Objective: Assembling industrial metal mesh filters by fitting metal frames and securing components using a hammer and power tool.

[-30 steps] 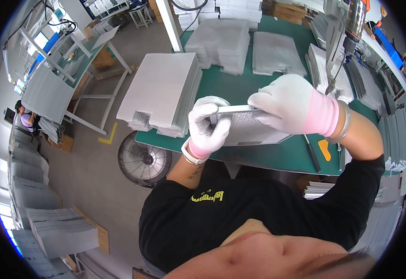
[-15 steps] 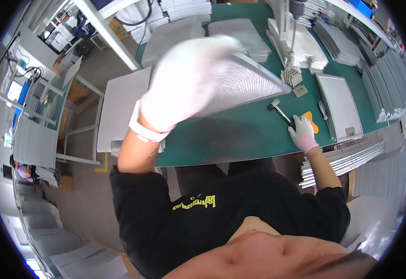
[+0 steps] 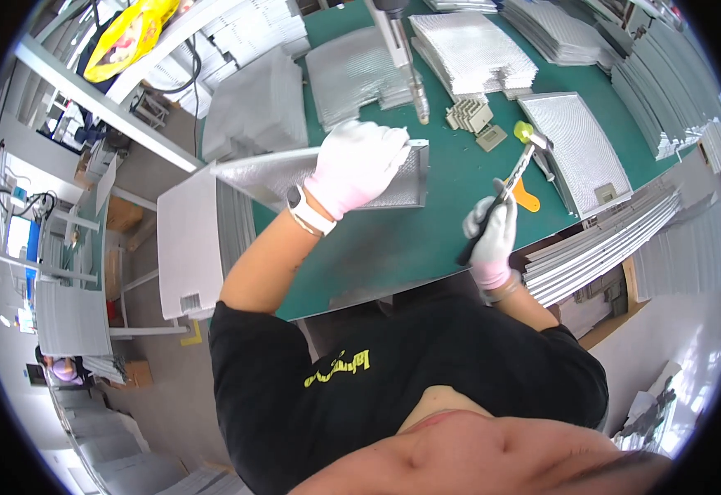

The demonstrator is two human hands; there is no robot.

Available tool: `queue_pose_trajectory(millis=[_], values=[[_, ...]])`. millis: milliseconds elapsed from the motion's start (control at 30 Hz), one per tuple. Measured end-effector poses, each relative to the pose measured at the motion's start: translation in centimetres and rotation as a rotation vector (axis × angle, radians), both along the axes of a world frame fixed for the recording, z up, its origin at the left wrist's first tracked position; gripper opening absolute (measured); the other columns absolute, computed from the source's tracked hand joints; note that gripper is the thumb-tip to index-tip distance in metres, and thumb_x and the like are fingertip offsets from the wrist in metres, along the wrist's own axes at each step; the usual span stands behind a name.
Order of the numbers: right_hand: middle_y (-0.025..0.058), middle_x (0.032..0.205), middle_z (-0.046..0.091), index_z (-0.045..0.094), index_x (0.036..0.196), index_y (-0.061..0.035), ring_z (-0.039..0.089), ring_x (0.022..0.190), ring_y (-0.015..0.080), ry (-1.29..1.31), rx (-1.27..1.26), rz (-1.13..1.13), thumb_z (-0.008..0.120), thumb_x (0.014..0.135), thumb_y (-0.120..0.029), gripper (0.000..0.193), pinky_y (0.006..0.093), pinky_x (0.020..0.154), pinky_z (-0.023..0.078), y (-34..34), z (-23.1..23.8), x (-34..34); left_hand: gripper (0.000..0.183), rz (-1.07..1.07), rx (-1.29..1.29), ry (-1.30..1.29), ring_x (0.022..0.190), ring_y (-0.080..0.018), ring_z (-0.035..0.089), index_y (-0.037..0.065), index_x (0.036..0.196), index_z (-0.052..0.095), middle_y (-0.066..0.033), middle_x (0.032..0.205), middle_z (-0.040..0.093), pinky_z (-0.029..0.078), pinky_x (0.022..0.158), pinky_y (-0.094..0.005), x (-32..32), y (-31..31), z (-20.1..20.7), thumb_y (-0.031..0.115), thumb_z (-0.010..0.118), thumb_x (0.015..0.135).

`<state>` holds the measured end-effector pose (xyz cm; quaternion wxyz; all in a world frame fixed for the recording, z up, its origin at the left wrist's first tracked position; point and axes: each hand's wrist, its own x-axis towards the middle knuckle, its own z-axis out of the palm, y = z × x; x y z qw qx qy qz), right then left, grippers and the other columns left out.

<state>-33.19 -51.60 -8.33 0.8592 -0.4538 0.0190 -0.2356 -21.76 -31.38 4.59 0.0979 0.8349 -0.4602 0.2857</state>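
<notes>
My left hand (image 3: 359,167), in a white glove, grips the upper edge of a silver framed mesh panel (image 3: 412,179). The panel stands tilted on the green table, and my hand and wrist cover its middle. In my gloved right hand (image 3: 492,235) is a hammer (image 3: 518,172) with a black grip, a metal shaft and a yellow-green face on its head. The hammer is raised over the right part of the table. Just beyond my right fingers lies an orange scraper (image 3: 528,199), partly behind the hammer.
A hanging power screwdriver (image 3: 402,49) points down over the table (image 3: 360,247). Small beige blocks (image 3: 469,117) lie behind the hammer. A framed panel (image 3: 583,153) lies at right, beside a screwdriver (image 3: 544,169). Stacks of mesh sheets (image 3: 352,70) line the back; white panels (image 3: 187,239) stand left.
My right hand has picked up the hammer from the table and lifted it. My left hand has lowered the panel and brought it down to the table, tilting it more upright. The view has shifted.
</notes>
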Motion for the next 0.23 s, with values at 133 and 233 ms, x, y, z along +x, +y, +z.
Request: queue_pose_trajectory(millis=[133,233], values=[[0.0029,0.076,0.046,0.037,0.136,-0.0064,0.043,0.053,0.0098,-0.026,-0.220,0.333,0.043,0.105,-0.033,0.041,0.0244,0.048,0.039,4.5,-0.3,-1.3,0.011,0.004,-0.029,-0.046,0.067,-0.0220,0.061,0.009,0.092,0.064,-0.0033,0.074,0.061,0.047,0.064,-0.0357,0.0,-0.1,-0.1,0.018,0.067,0.085],[0.0063,0.076,0.051,0.034,0.142,-0.0089,0.047,0.051,0.0124,-0.010,-0.223,0.269,0.047,0.102,-0.046,0.056,0.0254,0.047,0.039,3.9,-1.8,-0.5,0.015,0.038,-0.016,-0.006,0.071,-0.0227,0.061,0.011,0.094,0.065,-0.0037,0.076,0.062,0.048,0.068,-0.0361,-0.3,0.0,-0.4,0.019,0.069,0.083]])
